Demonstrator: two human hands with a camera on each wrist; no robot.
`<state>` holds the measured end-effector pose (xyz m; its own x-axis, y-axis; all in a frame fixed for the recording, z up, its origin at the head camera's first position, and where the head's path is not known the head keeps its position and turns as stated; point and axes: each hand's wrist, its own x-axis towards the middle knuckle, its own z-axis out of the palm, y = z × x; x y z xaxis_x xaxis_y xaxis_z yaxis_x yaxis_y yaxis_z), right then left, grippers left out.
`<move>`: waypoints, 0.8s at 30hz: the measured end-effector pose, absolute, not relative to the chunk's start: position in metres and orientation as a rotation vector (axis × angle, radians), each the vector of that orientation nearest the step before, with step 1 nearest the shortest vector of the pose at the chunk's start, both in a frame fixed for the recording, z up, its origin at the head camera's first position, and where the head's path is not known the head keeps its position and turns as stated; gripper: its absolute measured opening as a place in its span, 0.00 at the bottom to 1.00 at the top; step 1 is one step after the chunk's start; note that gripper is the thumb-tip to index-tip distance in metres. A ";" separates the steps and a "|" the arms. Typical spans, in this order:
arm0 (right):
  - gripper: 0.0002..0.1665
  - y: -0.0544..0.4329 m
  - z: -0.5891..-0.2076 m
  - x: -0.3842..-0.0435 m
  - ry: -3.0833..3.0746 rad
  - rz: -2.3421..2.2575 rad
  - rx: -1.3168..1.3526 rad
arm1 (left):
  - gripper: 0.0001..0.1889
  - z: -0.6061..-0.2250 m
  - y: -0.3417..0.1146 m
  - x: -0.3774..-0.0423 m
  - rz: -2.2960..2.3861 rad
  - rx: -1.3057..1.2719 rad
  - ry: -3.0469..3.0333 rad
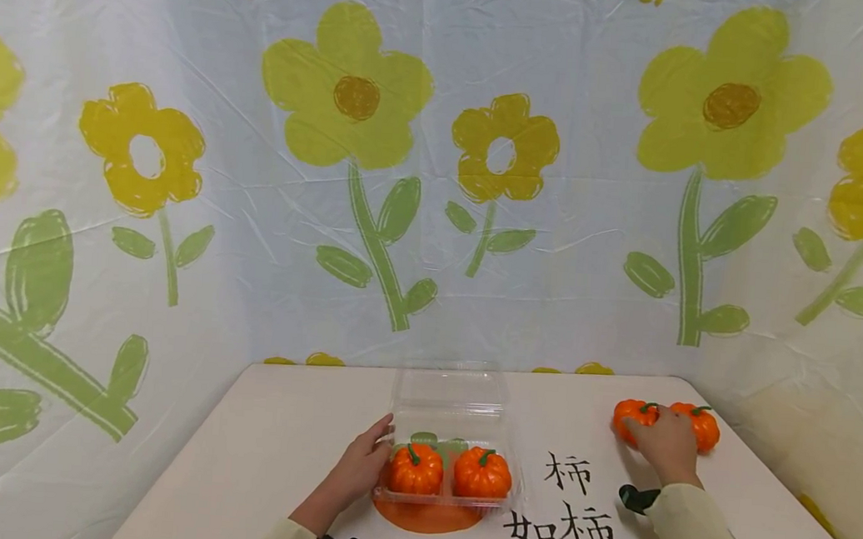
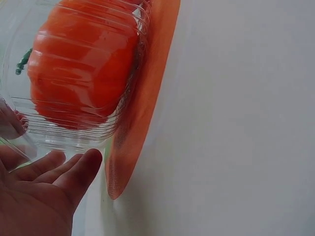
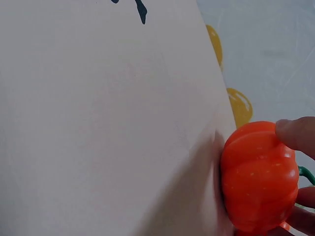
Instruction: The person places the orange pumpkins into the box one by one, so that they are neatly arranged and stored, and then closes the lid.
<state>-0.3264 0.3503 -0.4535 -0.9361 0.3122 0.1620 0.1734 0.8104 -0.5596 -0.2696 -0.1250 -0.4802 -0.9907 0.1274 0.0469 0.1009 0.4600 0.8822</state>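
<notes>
A clear plastic clamshell box stands on the table with its lid raised at the back. Inside it, side by side, sit two shiny orange pumpkins with green stems, a left one and a right one. My left hand rests its extended fingers against the box's left side; in the left wrist view the fingertips meet the ribbed wall. At the back right, my right hand grips a third pumpkin between thumb and fingers. Another pumpkin lies just right of that hand, partly hidden by it.
The white table carries black brush characters and a printed orange shape under the box. A flower-print cloth hangs behind and at both sides. The right table edge runs close by the right-hand pumpkins.
</notes>
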 end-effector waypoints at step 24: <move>0.43 0.349 -0.451 -0.331 -2.787 0.787 -0.274 | 0.29 -0.483 -0.128 -0.271 1.597 0.284 2.688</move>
